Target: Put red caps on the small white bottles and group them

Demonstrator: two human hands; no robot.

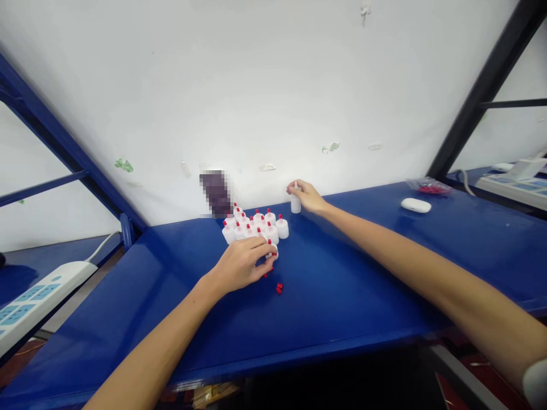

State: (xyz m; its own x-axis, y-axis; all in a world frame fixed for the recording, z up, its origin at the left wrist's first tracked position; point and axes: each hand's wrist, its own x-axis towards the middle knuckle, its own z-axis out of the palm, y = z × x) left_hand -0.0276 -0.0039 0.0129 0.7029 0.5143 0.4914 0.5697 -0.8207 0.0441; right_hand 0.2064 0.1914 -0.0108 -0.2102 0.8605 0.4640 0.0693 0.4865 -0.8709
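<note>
My left hand (248,261) is closed in a pinch at the front of a group of bottles, with a small red cap (274,254) at its fingertips. It partly hides the nearest white bottle. Several squat white bottles (282,229) stand upright in a cluster, red caps on their narrow tips. Near the wall, my right hand (308,195) grips a slim white dropper bottle (296,206) by its upper part; no red cap shows on its nozzle. A few loose red caps (279,288) lie on the blue table (342,302) in front of my left hand.
A dark upright object, blurred out (217,193), leans at the wall behind the bottles. To the right lie a white rounded case (416,205) and a clear bag of red pieces (429,187). White power strips (47,293) sit beyond the table's sides, past blue and black frame posts.
</note>
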